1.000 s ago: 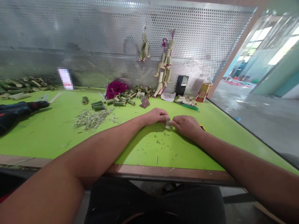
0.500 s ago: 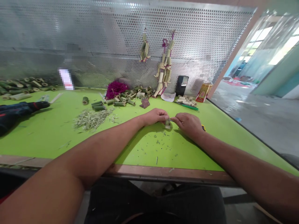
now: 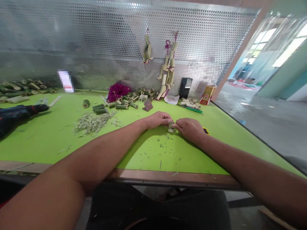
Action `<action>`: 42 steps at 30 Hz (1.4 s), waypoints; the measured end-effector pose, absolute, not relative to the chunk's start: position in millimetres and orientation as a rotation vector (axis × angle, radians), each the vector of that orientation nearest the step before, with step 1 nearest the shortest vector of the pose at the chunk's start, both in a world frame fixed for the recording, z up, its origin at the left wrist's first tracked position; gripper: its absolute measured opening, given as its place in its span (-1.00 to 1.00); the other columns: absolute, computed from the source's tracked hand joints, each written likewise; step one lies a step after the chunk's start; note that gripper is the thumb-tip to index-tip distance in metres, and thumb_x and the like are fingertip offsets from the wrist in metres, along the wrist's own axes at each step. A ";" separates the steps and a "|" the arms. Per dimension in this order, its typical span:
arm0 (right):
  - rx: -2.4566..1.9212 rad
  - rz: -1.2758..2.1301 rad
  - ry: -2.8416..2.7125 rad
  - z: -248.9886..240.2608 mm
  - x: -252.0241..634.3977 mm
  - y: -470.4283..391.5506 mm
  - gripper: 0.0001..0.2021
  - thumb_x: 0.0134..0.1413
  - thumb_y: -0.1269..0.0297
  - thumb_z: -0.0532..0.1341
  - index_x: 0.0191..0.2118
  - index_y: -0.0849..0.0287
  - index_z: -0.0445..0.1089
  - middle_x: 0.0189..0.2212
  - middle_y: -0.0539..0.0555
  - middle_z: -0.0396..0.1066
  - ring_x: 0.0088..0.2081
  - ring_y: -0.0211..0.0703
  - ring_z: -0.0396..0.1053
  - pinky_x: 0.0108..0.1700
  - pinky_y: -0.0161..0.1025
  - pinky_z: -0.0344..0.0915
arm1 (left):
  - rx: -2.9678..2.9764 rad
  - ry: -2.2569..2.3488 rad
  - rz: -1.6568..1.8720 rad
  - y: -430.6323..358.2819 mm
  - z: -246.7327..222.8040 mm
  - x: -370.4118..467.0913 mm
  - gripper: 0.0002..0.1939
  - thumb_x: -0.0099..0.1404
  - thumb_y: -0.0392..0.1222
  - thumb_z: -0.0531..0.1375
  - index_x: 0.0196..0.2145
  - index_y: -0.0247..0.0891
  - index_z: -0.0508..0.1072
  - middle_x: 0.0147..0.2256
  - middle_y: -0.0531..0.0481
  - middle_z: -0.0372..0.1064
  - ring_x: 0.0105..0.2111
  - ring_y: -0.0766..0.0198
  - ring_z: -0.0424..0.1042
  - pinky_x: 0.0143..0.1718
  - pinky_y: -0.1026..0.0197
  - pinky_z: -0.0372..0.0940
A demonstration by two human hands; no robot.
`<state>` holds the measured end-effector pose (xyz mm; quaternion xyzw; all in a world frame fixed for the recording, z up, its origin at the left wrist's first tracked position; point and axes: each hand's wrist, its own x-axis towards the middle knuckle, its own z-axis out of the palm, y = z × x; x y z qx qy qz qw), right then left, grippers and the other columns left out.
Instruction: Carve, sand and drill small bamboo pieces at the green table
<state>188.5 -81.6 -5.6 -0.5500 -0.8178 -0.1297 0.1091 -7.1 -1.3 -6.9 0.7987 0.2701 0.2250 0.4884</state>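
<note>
Over the light-green tabletop, my left hand [image 3: 159, 120] is closed, thumb and fingers pinching a short piece of bamboo tube [image 3: 170, 129]. The tube's pale lower end shows below my fingertips. My right hand [image 3: 189, 127] is curled, its thumb and fingertips against the tube's right side. Whatever it may hold is hidden by its fingers. Bamboo crumbs [image 3: 161, 146] are scattered on the table in front of both hands. A yellow and black object [image 3: 205, 130] shows partly beyond my right wrist.
Bamboo shavings [image 3: 92, 123], purple string [image 3: 118, 91] and cut bamboo tubes [image 3: 122, 103] lie left of centre. A power drill [image 3: 22, 113] rests far left. At the back stand a phone [image 3: 185, 88] and a bottle [image 3: 208, 92]. Strung bamboo pieces [image 3: 165, 75] hang on the perforated metal panel [image 3: 105, 38].
My right hand has shifted slightly left, its fingertips now closer against the bamboo tube. My left hand keeps its pinch on it. The whole view has moved a little.
</note>
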 end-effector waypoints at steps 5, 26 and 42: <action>-1.454 -0.325 -2.621 -6.5 185.3 -86.7 -0.51 0.32 -0.05 -0.08 -0.36 0.14 0.44 -0.41 0.08 0.47 -0.38 -0.19 0.31 -0.36 -0.24 -0.05 | 1.915 0.621 0.560 0.1 -6.9 -6.4 -0.69 0.19 -0.02 0.23 -0.32 -0.39 0.46 -0.43 0.03 0.38 -0.43 0.41 0.29 -0.34 0.31 0.17; -1.643 -0.393 -2.374 -2.5 186.8 -82.3 -0.53 0.33 0.00 -0.08 -0.41 0.14 0.42 -0.44 0.07 0.45 -0.40 -0.18 0.28 -0.40 -0.23 -0.11 | 1.988 0.647 0.512 -1.1 -6.3 -6.6 -0.60 0.19 0.11 0.20 -0.35 -0.36 0.44 -0.51 0.09 0.26 -0.52 0.44 0.16 -0.44 0.32 0.08; -1.638 -0.397 -2.307 -4.3 189.1 -84.0 -0.53 0.34 0.02 -0.11 -0.41 0.14 0.39 -0.42 0.08 0.46 -0.38 -0.18 0.29 -0.39 -0.22 -0.10 | 2.030 0.646 0.535 2.7 -9.9 -6.9 -0.59 0.20 0.11 0.18 -0.30 -0.35 0.46 -0.43 0.04 0.37 -0.45 0.40 0.26 -0.38 0.32 0.15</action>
